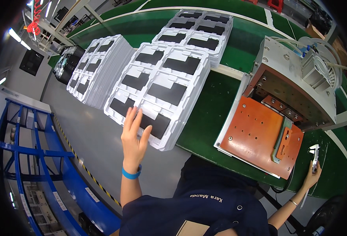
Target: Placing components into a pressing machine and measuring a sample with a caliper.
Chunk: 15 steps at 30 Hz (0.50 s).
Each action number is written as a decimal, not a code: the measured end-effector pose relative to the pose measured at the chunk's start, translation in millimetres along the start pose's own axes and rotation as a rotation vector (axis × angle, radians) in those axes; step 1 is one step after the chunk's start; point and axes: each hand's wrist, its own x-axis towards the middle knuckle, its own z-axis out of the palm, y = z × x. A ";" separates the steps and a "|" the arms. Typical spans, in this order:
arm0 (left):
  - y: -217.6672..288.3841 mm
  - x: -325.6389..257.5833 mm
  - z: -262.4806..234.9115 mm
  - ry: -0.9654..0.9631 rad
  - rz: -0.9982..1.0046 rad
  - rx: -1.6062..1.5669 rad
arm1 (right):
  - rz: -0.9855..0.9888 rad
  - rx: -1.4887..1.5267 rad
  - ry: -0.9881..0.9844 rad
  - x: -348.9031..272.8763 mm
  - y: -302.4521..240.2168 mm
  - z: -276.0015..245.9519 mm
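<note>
The left hand (134,135) is spread open, fingers resting on the near corner of a stack of white trays (157,90) holding black panels on the green surface (205,118). The right hand (313,173) grips a small metal tool (314,154), right of the orange press plate (260,135). More tray stacks (98,69) lie behind.

Green table (205,118): running between the left hand (133,135) and the right hand (313,175).
White tray stack (98,67) with black panels: sitting beyond the left hand, to its left.
Another tray stack (199,29): lying far beyond both hands.
Black crate (65,63): standing farther left.
Orange plate (256,133) under a grey metal housing (295,78): sitting just left of the right hand.
Blue steel rack (24,157): standing left of the left hand.
Yellow-black floor tape (77,157): running beside it.
</note>
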 end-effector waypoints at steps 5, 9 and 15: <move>-27.1 24.9 -5.8 0.122 -0.033 0.111 | -0.023 -0.096 -0.090 1.0 -14.9 -9.2; -103.4 80.0 -26.1 0.193 -0.139 0.274 | -0.045 -0.124 -0.115 3.6 -25.2 -11.3; -150.7 136.9 -20.4 -0.098 -0.408 0.259 | -0.183 -0.037 0.168 -17.5 -98.5 -22.2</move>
